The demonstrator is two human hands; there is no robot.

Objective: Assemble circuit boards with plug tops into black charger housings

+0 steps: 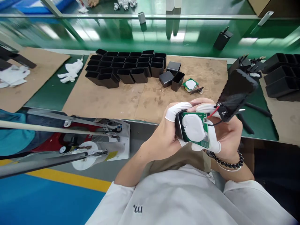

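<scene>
My left hand [164, 134] wraps round a black plastic housing [179, 126], with white finger cots on thumb and fingertip. My right hand [226, 137], also in finger cots, presses a green circuit board with a white pad [195, 128] into that housing's open end. Red and black wires run from the board to a black end cap [235, 93] that hangs tilted above my right hand. Both hands are closed on the assembly, held close to my chest, in front of the bench edge.
Several empty black housings [126, 67] stand in rows on brown cardboard [131, 100]. Another green board with a white pad [190, 84] lies beside loose housings [172, 78]. White gloves [70, 72] lie to the left. More black housings [281, 78] sit at the right.
</scene>
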